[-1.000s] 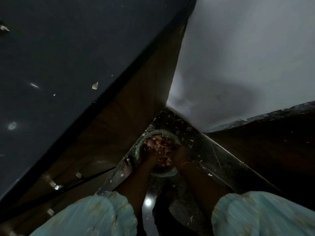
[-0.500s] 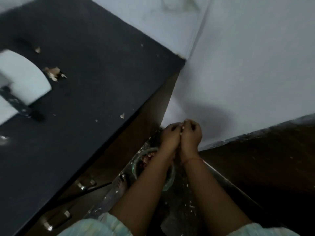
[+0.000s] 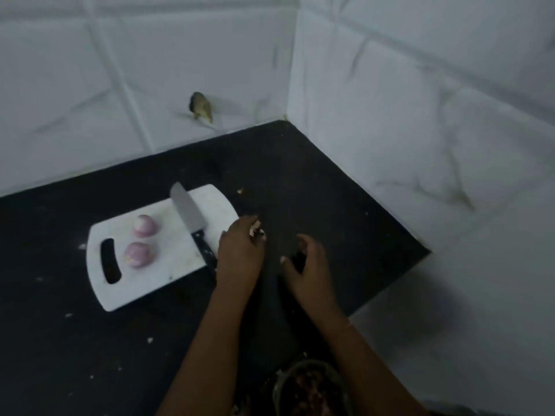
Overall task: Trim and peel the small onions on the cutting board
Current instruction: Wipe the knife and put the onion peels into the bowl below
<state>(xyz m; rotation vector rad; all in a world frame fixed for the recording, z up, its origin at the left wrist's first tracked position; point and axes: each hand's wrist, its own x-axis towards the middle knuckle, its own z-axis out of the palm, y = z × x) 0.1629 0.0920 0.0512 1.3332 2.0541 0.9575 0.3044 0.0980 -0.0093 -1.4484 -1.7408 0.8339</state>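
Both hands rose from bowl to worktop: left hand pinched peel scraps beside cutting board; right hand fingers loosely curled, empty.

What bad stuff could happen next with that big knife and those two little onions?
The knife lies loose across the cutting board, its handle right beside the left hand; a careless sweep could knock it or nick a finger. The two peeled onions are round and might roll if the board gets bumped. The left hand seems to hold peel scraps, which could scatter over the counter.
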